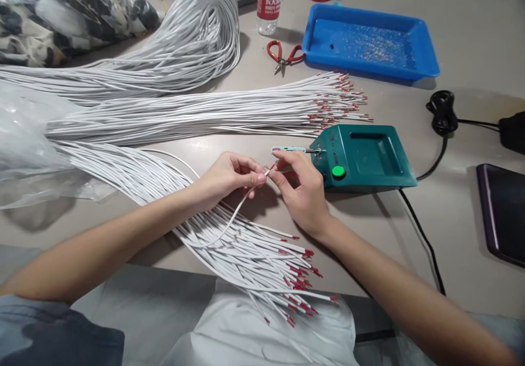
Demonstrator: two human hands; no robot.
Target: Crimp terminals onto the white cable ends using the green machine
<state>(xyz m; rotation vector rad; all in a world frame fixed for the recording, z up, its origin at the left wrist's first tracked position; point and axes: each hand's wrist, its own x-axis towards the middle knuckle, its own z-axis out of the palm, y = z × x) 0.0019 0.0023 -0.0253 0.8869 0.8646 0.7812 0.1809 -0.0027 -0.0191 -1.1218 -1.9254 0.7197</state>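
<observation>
Now | white cable (238,209): thin, curved, red-tipped | left hand (234,175) pinching it | right hand (302,191): grip unclear

Over the table (459,234), the person's left hand (238,173) pinches a white cable (237,208) near its red end; the right hand (302,191) is at that end, just beside a green machine (365,161). One bundle of red-tipped wires (233,251) runs beneath the left forearm (123,240), another bundle (205,111) lies beyond. Farther back, red-handled snips (281,61) sit beside a blue tray (369,71), near a bottle (269,5).
</observation>
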